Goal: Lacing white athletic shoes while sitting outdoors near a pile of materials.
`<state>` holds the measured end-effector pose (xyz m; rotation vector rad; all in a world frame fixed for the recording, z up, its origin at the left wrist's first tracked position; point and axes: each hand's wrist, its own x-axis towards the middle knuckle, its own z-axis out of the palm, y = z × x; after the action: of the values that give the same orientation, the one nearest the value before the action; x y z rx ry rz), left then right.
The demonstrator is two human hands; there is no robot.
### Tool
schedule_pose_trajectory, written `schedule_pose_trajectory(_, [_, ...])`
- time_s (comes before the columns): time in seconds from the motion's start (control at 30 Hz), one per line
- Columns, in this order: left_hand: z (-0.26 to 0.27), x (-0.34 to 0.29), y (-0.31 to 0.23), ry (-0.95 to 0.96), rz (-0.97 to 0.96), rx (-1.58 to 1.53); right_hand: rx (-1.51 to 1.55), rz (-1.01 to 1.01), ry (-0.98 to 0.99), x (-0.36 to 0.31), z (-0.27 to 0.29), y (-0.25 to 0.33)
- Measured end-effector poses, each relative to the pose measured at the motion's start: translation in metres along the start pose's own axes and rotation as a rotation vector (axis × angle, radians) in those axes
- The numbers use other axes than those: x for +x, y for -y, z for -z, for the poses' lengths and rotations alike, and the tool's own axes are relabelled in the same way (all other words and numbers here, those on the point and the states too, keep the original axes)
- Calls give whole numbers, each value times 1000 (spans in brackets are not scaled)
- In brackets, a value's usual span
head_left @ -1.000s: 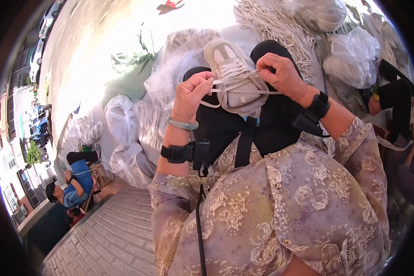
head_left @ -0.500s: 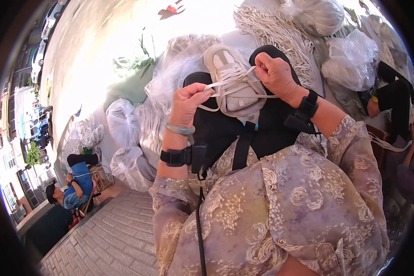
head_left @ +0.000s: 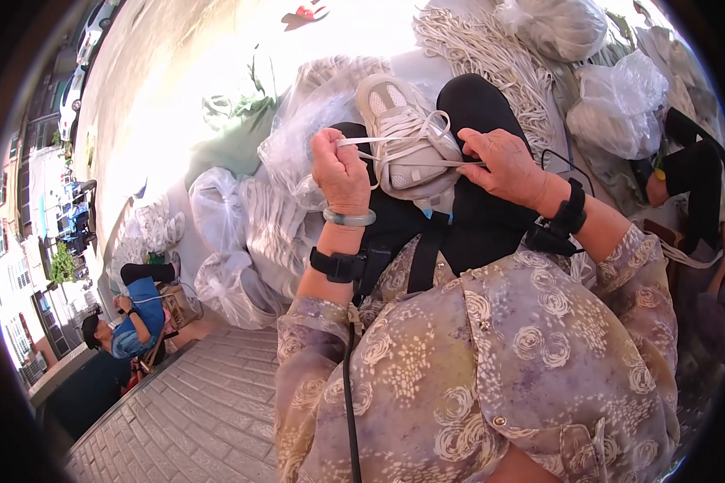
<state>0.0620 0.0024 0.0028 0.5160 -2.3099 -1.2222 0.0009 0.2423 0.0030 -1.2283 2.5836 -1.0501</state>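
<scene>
A beige and white sneaker (head_left: 415, 167) rests between my black-clad knees, its toe pointing away from me. White shoelaces (head_left: 403, 138) cross its tongue, and one loop stands up on the right. My left hand (head_left: 340, 171) is closed on a lace drawn out to the left of the shoe. On the other side, my right hand (head_left: 503, 167) pinches a lace end low by the shoe's collar, with thumb and forefinger together. The laces run taut between the shoe and both hands.
A heap of loose white laces (head_left: 491, 68) lies beyond my right knee. Clear plastic bags (head_left: 217, 213) of shoes stand at the left, and another bag (head_left: 620, 105) is at the right. One person (head_left: 137, 318) sits far left; another person's dark-clad leg (head_left: 693, 161) shows at right.
My right hand has come down from the upper lace to a lace end beside the collar. My left hand has turned and shifted slightly, still holding its lace. A loop now stands up.
</scene>
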Motion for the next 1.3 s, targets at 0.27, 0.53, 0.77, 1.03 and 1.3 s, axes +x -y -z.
schedule_pose_trajectory(0.27, [8, -9, 9, 78, 50, -8, -45, 96, 93, 4, 3, -6])
schedule_pose_trajectory(0.53, [8, -9, 6, 260, 183, 46, 33, 67, 13, -11, 49, -19])
schedule_pose_trajectory(0.77, [-4, -11, 4, 305, -201, 368, 243, -230, -56, -42, 82, -34])
schedule_pose_trajectory(1.03, [12, -23, -14, 409, 10, 352, 129, -298, 146, -41, 90, -20])
schedule_pose_trajectory(1.3, [39, -30, -23, 589, -124, 361, -18, -80, 9, -43, 98, -42])
